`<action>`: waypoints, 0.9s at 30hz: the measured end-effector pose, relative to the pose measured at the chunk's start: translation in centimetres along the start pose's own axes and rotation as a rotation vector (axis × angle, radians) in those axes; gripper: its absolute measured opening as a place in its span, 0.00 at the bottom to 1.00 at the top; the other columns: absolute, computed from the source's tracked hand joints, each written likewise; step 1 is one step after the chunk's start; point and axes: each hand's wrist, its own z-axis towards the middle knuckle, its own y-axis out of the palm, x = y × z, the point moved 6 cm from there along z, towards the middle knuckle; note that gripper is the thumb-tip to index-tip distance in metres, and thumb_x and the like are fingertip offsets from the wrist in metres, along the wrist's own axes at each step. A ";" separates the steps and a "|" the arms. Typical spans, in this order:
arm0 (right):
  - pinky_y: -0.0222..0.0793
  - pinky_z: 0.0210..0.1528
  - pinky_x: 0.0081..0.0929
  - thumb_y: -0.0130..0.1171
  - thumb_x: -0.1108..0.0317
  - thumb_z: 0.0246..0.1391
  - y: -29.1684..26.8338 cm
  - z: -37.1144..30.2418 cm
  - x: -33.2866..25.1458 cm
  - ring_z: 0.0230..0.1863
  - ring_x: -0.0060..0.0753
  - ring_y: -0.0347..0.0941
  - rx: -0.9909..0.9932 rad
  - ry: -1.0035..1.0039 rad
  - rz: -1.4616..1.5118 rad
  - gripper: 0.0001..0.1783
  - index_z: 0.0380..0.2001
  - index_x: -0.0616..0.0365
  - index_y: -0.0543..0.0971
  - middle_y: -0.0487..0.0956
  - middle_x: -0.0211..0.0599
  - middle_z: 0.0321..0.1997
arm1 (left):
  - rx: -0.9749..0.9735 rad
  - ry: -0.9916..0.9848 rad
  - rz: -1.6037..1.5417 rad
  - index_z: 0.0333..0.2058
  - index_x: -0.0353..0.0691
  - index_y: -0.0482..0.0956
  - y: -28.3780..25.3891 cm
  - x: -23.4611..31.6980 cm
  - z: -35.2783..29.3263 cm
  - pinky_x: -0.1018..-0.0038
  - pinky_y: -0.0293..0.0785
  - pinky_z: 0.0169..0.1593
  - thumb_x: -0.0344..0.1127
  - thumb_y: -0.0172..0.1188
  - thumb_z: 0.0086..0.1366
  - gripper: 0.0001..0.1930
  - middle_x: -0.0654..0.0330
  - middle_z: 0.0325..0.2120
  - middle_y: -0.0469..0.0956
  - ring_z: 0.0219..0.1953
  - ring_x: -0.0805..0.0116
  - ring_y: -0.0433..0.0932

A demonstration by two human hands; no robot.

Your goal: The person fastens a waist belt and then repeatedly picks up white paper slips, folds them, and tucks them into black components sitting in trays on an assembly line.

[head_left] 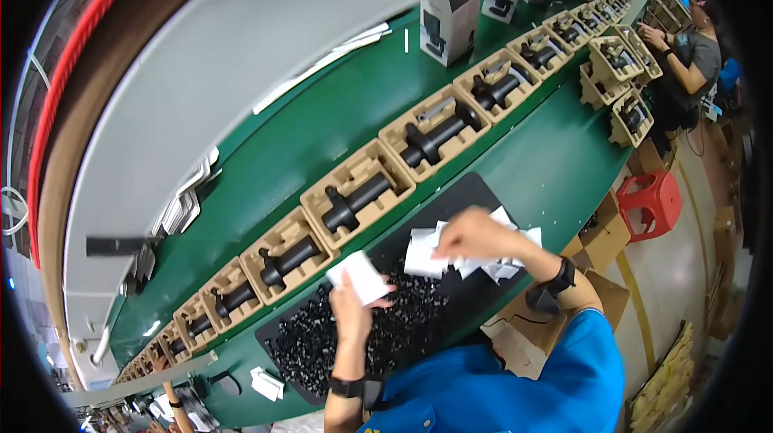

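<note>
My left hand [352,314] is closed around a small white paper packet [359,278], held above a spread of small black parts [403,316]. To the right, my right hand [477,233] hangs over a loose pile of white papers [423,252], its fingers drawn together and slightly blurred. Whether anything sits between those fingertips is hidden. Both piles lie on a black mat [471,191]. Just beyond it, a cardboard tray [318,236] cradles a black cylindrical device [354,201] with a side bracket.
A long row of similar trays [435,135] runs diagonally across the green table [282,159]. Printed boxes [449,26] stand behind it. At right are stacked trays [616,62], a co-worker [688,62] and a red stool [648,206]. Another person's hand [159,362] reaches in at lower left.
</note>
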 end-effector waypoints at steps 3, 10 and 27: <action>0.67 0.25 0.32 0.60 0.60 0.47 -10.7 1.2 6.4 0.22 0.38 0.74 0.656 0.147 -0.500 0.11 0.22 0.57 0.81 0.78 0.37 0.23 | 0.165 0.067 -0.007 0.45 0.30 0.67 -6.4 0.6 -0.5 0.74 0.76 0.16 0.56 0.40 0.66 0.29 0.47 0.27 0.77 0.23 0.58 0.80; 0.67 0.24 0.36 0.56 0.65 0.45 -14.6 6.9 17.4 0.25 0.40 0.75 0.726 0.286 -1.156 0.10 0.15 0.55 0.77 0.75 0.37 0.20 | 0.238 -0.005 -0.014 0.43 0.31 0.66 -9.1 -0.3 -3.3 0.73 0.77 0.16 0.57 0.42 0.65 0.29 0.46 0.27 0.77 0.24 0.56 0.80; 0.71 0.32 0.33 0.62 0.51 0.41 -7.6 8.0 7.1 0.38 0.37 0.76 0.770 0.353 -1.279 0.30 0.45 0.57 0.71 0.77 0.38 0.37 | 0.077 -0.126 -0.301 0.56 0.34 0.60 -12.1 -1.4 -9.0 0.58 0.79 0.38 0.37 0.47 0.61 0.25 0.47 0.38 0.74 0.37 0.51 0.77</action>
